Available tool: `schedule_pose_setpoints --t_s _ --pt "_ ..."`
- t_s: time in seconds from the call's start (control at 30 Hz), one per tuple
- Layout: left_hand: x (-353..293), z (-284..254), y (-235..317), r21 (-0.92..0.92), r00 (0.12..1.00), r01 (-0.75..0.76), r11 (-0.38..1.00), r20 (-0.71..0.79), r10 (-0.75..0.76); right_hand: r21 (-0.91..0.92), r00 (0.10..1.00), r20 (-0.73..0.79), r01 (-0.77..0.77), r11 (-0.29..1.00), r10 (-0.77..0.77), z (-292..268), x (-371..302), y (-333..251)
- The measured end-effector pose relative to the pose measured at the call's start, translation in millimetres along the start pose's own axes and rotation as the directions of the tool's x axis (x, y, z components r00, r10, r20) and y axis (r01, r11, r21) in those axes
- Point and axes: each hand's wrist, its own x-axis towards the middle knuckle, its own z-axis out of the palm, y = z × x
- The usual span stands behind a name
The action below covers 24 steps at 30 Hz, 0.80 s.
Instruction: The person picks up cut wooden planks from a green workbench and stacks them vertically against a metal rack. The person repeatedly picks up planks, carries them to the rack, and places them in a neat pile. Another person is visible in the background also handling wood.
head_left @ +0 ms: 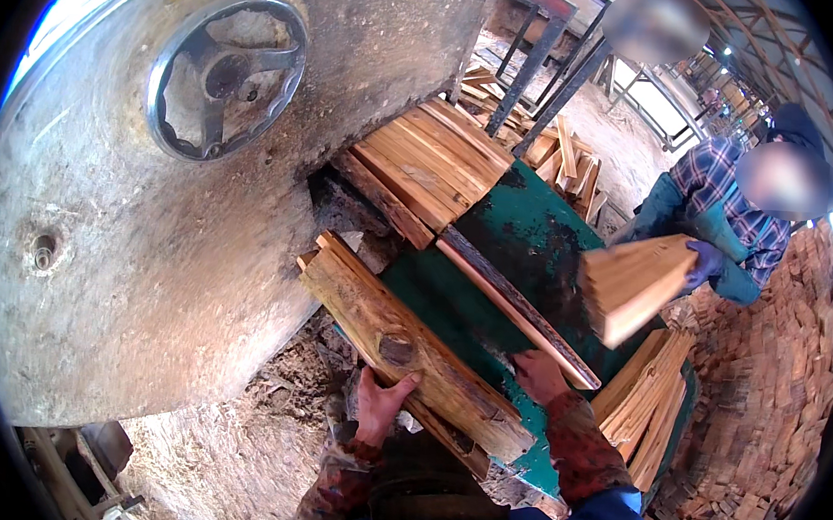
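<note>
The left hand (pixel 381 403) is curled on the rough, knotty, brown wooden slab (pixel 411 350), and the right hand (pixel 538 374) pinches the long thin reddish wood strip (pixel 514 306) at two o'clock from it. Gripped only at its near end, the slab can tilt off the green metal saw table (pixel 533 231) and pull fingers toward the big grey round saw housing (pixel 131 243) at ten o'clock.

Knotty split timber slab (pixel 411 355) — slanted across green table (pixel 533 229).
</note>
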Motion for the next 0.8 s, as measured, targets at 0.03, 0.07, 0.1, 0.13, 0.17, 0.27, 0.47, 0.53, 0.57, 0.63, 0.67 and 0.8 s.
schedule_pose_setpoints --t_s 0.03,0.07,0.1,0.13,0.17,0.27,0.47,0.53,0.57,0.63,0.67,0.8 --pt "0 1 0 -0.043 1.000 0.002 0.999 0.006 -0.002 0.031 1.000 0.003 0.025 0.999 -0.025 5 -4 3" --pt "0 2 0 -0.088 1.000 0.003 0.996 0.017 -0.002 0.058 0.999 0.003 0.047 0.997 -0.047 9 -9 9" --pt "0 3 0 -0.097 1.000 -0.015 0.995 0.016 0.017 0.089 0.998 0.003 0.070 0.994 -0.070 8 -8 7" --pt "1 3 -1 -0.106 0.999 -0.034 0.994 0.016 0.036 0.075 0.997 0.025 0.075 0.994 -0.077 6 -6 5" --pt "2 3 -1 -0.115 0.998 -0.051 0.992 0.014 0.053 0.062 0.995 0.047 0.081 0.995 -0.084 5 0 3" --pt "4 1 -11 -0.080 0.998 -0.063 0.995 0.018 0.064 -0.004 0.993 0.034 0.116 0.993 -0.116 7 29 -18" --pt "5 1 -13 -0.064 1.000 -0.016 0.998 0.018 0.017 0.139 0.978 -0.103 0.193 0.971 -0.180 23 108 -81" --pt "4 -1 -12 -0.028 0.999 -0.030 0.999 0.014 0.031 0.202 0.976 -0.081 0.216 0.955 -0.204 11 125 -91" --pt "4 -2 -10 -0.009 0.999 -0.037 0.999 0.010 0.037 0.234 0.973 -0.070 0.228 0.945 -0.218 3 134 -97" --pt "0 -1 3 0.007 1.000 -0.014 1.000 -0.014 0.014 0.138 0.942 -0.278 0.231 0.963 -0.187 -28 154 -117" --pt "-3 -4 4 -0.001 1.000 -0.010 1.000 -0.025 0.010 0.085 0.908 -0.377 0.227 0.970 -0.179 -37 164 -127" --pt "-2 5 8 -0.062 1.000 0.020 0.998 0.011 -0.020 -0.026 0.933 -0.356 0.053 0.998 -0.059 -26 220 -122"
